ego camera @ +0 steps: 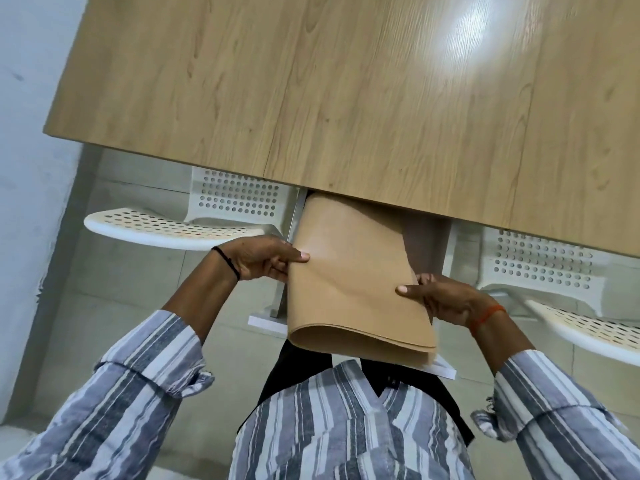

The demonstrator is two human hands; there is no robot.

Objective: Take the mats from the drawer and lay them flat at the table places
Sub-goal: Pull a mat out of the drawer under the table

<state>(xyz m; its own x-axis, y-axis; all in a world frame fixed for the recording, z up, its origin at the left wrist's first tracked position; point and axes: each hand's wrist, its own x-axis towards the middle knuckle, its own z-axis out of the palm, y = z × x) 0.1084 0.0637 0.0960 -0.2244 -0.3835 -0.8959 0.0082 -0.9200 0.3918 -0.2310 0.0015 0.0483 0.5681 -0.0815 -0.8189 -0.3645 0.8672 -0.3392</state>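
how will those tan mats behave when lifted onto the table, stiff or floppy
Probably floppy: the tan mats curl at the near edge between the left hand and right hand. Likely light, since fingertip pinches hold them. Smooth faces may slide apart.

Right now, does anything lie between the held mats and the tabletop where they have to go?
Nothing visible does. The left hand and right hand hold the tan mats below the table's near edge, and the wooden tabletop above them is bare.

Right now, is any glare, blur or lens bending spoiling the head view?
Head view: bright glare patch on the table top; wide-angle lens bows the table edge; mats and both hands, left hand, right hand, are reasonably sharp.
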